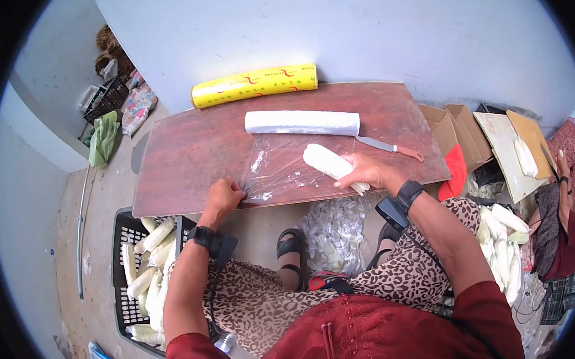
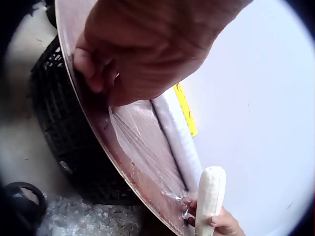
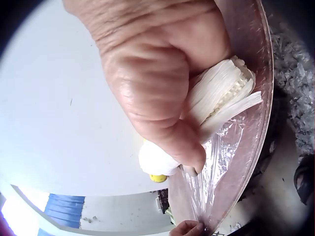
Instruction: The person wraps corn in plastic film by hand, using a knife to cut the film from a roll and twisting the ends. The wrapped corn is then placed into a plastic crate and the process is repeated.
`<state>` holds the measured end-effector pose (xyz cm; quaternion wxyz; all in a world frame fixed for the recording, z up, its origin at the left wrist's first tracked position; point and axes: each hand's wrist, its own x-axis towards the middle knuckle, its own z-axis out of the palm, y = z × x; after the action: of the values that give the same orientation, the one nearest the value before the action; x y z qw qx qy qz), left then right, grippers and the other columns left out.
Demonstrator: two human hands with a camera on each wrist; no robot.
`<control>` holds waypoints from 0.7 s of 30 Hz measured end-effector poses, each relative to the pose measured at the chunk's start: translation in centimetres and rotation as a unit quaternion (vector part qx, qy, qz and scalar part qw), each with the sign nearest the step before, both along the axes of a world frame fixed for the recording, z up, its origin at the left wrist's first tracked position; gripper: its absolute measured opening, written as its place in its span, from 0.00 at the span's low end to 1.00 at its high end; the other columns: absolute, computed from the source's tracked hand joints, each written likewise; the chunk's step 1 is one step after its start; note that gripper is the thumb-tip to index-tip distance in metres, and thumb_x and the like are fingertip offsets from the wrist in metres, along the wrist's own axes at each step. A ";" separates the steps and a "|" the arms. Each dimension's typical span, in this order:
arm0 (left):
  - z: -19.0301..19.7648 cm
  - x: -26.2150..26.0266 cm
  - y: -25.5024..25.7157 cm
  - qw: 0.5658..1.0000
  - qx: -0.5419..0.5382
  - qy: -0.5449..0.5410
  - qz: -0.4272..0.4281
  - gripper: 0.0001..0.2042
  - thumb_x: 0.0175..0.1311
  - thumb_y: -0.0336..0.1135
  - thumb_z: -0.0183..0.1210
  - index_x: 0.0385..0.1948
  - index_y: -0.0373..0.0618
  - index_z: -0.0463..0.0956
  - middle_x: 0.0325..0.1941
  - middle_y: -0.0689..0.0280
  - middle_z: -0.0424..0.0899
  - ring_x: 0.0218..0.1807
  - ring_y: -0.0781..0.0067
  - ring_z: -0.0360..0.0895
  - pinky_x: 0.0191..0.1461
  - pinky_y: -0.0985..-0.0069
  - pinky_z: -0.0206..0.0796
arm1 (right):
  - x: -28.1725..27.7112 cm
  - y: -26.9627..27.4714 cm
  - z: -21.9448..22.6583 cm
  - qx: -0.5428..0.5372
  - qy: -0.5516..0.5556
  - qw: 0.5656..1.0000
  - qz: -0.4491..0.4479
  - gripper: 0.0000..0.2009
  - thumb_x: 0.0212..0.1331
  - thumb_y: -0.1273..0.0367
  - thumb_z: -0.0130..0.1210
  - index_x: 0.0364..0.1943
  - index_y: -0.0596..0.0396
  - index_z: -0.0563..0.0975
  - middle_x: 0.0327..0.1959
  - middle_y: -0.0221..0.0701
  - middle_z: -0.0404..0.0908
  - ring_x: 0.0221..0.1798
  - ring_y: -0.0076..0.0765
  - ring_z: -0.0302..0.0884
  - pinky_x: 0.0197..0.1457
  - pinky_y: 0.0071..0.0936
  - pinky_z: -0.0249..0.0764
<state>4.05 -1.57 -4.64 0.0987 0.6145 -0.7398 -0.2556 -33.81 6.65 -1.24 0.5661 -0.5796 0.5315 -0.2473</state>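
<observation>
On the red-brown table [image 1: 175, 153], clear film [image 1: 277, 164] stretches from a white roll [image 1: 302, 123] toward the front edge. My left hand [image 1: 225, 197] pinches the film's corner there; the left wrist view shows the film [image 2: 140, 140] pulled into creases below the left hand [image 2: 142, 54]. My right hand [image 1: 373, 173] grips a pale corn cob in husk [image 1: 327, 161], tilted over the film's right part. In the right wrist view, kernels show at the open husk end of the cob [image 3: 221, 93], beside the right hand [image 3: 152, 93].
A yellow roll [image 1: 254, 85] lies at the table's back, a knife [image 1: 390, 148] at its right. Crates of corn flank the legs, the left one black [image 1: 120, 279]. Plastic scraps [image 1: 338, 232] cover the floor below. Another person's arm [image 1: 564, 184] shows at far right, near cardboard boxes [image 1: 451, 132].
</observation>
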 end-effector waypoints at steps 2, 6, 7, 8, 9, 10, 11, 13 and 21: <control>0.5 -0.1 0.4 1.000 -0.019 -0.016 -0.004 0.11 0.47 0.38 0.67 0.25 0.41 0.79 0.27 0.52 0.83 0.34 0.50 0.81 0.41 0.61 0.72 | 0.1 0.3 -0.4 -0.044 0.041 0.998 0.026 0.29 0.38 0.63 0.73 0.47 0.62 0.76 0.38 0.34 0.80 0.41 0.31 0.77 0.47 0.26 0.73; 1.1 0.3 1.0 0.999 -0.018 -0.041 -0.002 0.12 0.47 0.38 0.67 0.28 0.41 0.79 0.31 0.51 0.83 0.37 0.48 0.81 0.44 0.60 0.72 | 0.2 1.3 -1.8 -0.258 0.160 0.948 0.097 0.31 0.35 0.60 0.73 0.49 0.58 0.77 0.47 0.37 0.79 0.53 0.42 0.75 0.56 0.36 0.69; 1.4 0.2 1.0 0.998 -0.011 -0.060 0.003 0.12 0.47 0.38 0.67 0.30 0.41 0.79 0.34 0.51 0.83 0.39 0.48 0.80 0.45 0.59 0.71 | 0.3 1.8 -1.8 -0.264 0.191 0.940 0.098 0.32 0.35 0.61 0.72 0.50 0.57 0.76 0.50 0.37 0.77 0.56 0.44 0.72 0.58 0.37 0.67; 1.7 0.2 1.1 0.997 -0.003 -0.078 0.007 0.13 0.47 0.38 0.67 0.32 0.41 0.78 0.37 0.51 0.83 0.40 0.48 0.80 0.47 0.58 0.71 | 0.3 2.5 -1.7 -0.269 0.222 0.932 0.098 0.32 0.35 0.62 0.72 0.51 0.56 0.76 0.54 0.38 0.76 0.60 0.45 0.68 0.60 0.38 0.65; 1.8 0.1 1.5 0.996 -0.052 -0.071 0.005 0.13 0.48 0.37 0.67 0.34 0.43 0.78 0.39 0.51 0.82 0.42 0.48 0.79 0.47 0.58 0.71 | 0.5 3.3 -1.5 -0.274 0.252 0.923 0.098 0.32 0.35 0.63 0.71 0.52 0.55 0.75 0.57 0.38 0.74 0.63 0.47 0.65 0.62 0.39 0.63; 2.0 -0.1 2.2 0.993 -0.100 -0.064 0.002 0.14 0.48 0.36 0.66 0.36 0.44 0.78 0.41 0.52 0.80 0.44 0.48 0.79 0.48 0.57 0.71 | 0.7 4.1 -1.2 -0.295 0.275 0.909 0.107 0.32 0.36 0.63 0.71 0.52 0.54 0.75 0.57 0.36 0.74 0.64 0.46 0.64 0.62 0.41 0.61; 2.3 -0.4 2.6 0.987 -0.149 -0.056 -0.001 0.14 0.48 0.35 0.66 0.38 0.45 0.77 0.44 0.53 0.79 0.46 0.48 0.78 0.49 0.57 0.71 | 0.9 4.9 -0.9 -0.316 0.298 0.893 0.114 0.31 0.37 0.64 0.70 0.52 0.53 0.75 0.58 0.34 0.74 0.65 0.45 0.63 0.63 0.42 0.60; 3.7 -1.1 3.2 0.972 -0.200 -0.076 -0.097 0.13 0.50 0.31 0.63 0.39 0.46 0.77 0.43 0.56 0.77 0.48 0.49 0.76 0.49 0.57 0.71 | 1.1 5.9 -1.2 -0.358 0.325 0.865 0.132 0.30 0.37 0.65 0.68 0.51 0.53 0.75 0.59 0.31 0.73 0.66 0.44 0.61 0.63 0.45 0.57; 2.2 -1.5 3.5 0.952 -0.186 -0.114 -0.217 0.08 0.52 0.24 0.52 0.33 0.47 0.75 0.39 0.59 0.75 0.48 0.53 0.75 0.46 0.60 0.71 | 0.7 8.2 -2.4 -0.422 0.344 0.820 0.178 0.30 0.37 0.72 0.65 0.53 0.57 0.74 0.62 0.31 0.70 0.64 0.42 0.61 0.61 0.43 0.57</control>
<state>2.52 1.93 -2.49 0.0686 0.4352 -0.8959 -0.0569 -33.10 14.87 -3.67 0.0806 -0.8936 0.4230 -0.1265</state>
